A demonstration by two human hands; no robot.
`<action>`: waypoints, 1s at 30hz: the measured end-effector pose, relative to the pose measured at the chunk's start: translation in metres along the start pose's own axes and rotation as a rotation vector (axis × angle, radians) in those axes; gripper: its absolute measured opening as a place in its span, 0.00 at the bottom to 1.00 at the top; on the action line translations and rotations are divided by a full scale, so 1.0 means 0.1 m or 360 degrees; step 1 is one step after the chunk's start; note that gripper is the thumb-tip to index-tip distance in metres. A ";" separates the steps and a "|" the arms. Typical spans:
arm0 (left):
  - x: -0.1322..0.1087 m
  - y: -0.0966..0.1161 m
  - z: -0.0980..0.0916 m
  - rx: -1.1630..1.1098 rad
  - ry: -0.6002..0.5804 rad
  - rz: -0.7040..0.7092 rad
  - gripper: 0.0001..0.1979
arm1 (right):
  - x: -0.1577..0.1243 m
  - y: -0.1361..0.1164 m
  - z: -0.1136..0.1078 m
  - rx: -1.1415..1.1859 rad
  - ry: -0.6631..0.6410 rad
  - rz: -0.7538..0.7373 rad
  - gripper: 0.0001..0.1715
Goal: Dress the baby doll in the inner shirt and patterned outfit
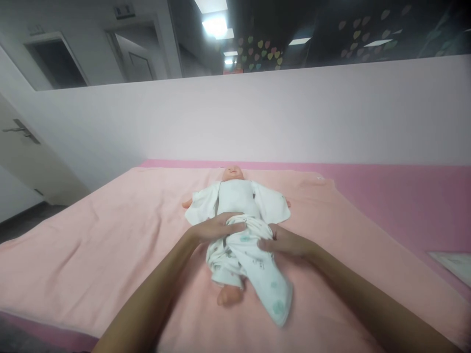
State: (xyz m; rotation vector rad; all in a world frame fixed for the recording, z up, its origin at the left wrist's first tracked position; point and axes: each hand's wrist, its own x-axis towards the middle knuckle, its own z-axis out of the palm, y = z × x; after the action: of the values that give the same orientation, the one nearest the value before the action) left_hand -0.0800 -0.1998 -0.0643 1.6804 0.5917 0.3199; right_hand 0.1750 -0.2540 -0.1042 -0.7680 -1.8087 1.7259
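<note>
A baby doll (pixel 232 173) lies on its back, its head at the far end and one bare foot (pixel 230 295) towards me. It wears a white top (pixel 236 196) with wide, spread sleeves. White baby trousers (pixel 253 245) with green dots are bunched around its waist and legs. One trouser leg reaches down to the bare foot; the other hangs loose to the right, and no foot shows at its end. My left hand (pixel 219 228) closes on the waistband at the doll's left-hand side in view. My right hand (pixel 281 240) pinches the trousers at the opposite side.
A peach blanket (pixel 121 235) covers most of the pink padded surface (pixel 397 206). White cloth (pixel 452 264) lies at the right edge. Behind stands a white low wall (pixel 272 117) with dark glass above, and a door (pixel 29 147) is at the left.
</note>
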 end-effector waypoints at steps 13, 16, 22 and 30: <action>-0.02 -0.02 -0.04 -0.0048 0.0066 -0.0013 0.19 | -0.01 -0.03 0.07 0.0070 -0.0212 -0.0002 0.31; -0.02 -0.01 -0.01 -0.0019 0.0059 -0.0064 0.20 | -0.02 -0.02 0.04 0.0135 -0.0258 -0.0042 0.30; -0.01 -0.07 -0.08 -0.0006 -0.0275 -0.0054 0.31 | 0.04 0.07 0.07 0.0389 0.0281 -0.0138 0.33; -0.01 -0.10 -0.05 0.0039 0.0074 -0.0086 0.29 | -0.02 -0.17 0.12 0.0051 -0.0324 -0.0002 0.36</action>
State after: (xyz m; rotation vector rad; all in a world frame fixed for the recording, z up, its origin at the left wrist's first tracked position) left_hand -0.0853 -0.1952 -0.0727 1.6808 0.6769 0.3145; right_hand 0.1675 -0.2644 -0.0880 -0.5962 -1.9067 1.8862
